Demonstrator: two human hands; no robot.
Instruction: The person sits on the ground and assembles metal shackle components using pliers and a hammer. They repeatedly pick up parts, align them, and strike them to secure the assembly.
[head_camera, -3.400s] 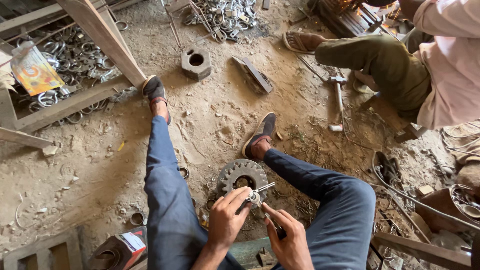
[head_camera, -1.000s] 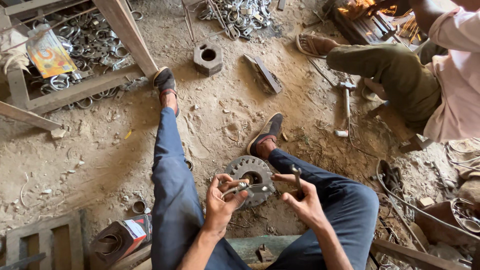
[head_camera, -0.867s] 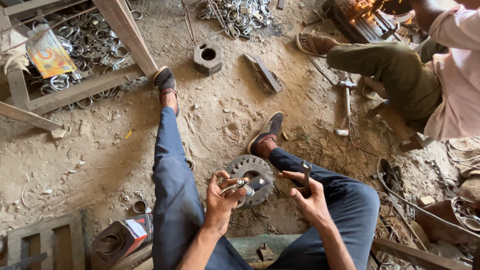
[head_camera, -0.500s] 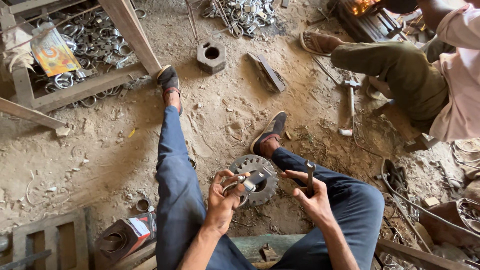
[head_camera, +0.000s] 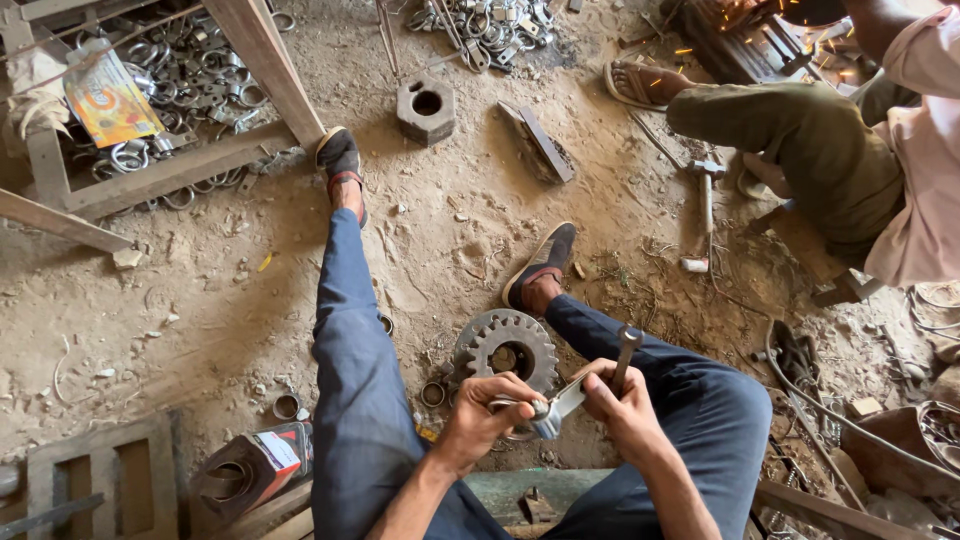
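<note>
Dusty workshop floor (head_camera: 200, 300) all around, packed dirt with scraps everywhere, and the person sits right on it with legs in blue jeans stretched out. Left hand (head_camera: 480, 415) is closed around a small shiny metal piece (head_camera: 553, 410), pinching it at one end, can't really tell what the part is from here. Right hand (head_camera: 620, 405) is wrapped around the handle of a small hammer (head_camera: 625, 350), head sticking up above the fist, and that hand sits just beside the metal piece, pretty much touching it. Both hands are over the lap, between the knees.

Just past the hands on the dirt lies a big toothed gear (head_camera: 507, 350), flat, with a hole in the middle, right next to the right shoe. A couple of small metal rings (head_camera: 433, 393) sit beside it. Further out there's a chunky hex block with a hole (head_camera: 426, 108) and a flat steel bar (head_camera: 540, 142). Wooden frame (head_camera: 170, 170) top left has a heap of steel rings behind it plus a bright orange packet (head_camera: 108, 98). Another person in olive trousers (head_camera: 800, 140) sits top right, with a second hammer (head_camera: 703, 215) lying near them. A red and black can (head_camera: 250, 470) lies on its side by the left thigh.
</note>
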